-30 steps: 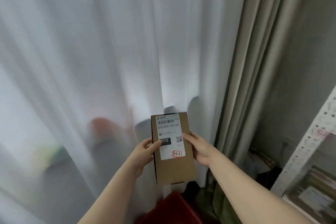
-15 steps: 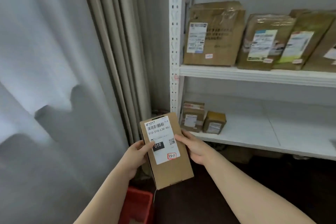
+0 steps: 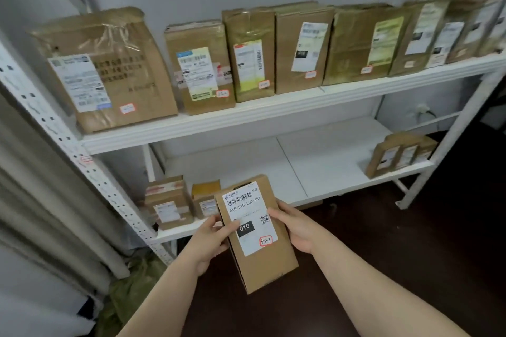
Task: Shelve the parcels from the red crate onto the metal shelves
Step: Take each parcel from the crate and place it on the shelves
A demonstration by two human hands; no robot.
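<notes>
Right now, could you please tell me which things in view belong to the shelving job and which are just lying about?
Job: brown cardboard parcel with white label, held by left hand and right hand; white metal shelves; brown taped parcels already shelved.
Lying about: beige pleated curtain; crumpled green material on the floor.

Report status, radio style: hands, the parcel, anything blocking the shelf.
Hands: left hand and right hand both gripping the parcel, label up. Parcel in front of lower shelf, not yet placed. Its left end holds small boxes; middle bare, nothing blocking.
</notes>
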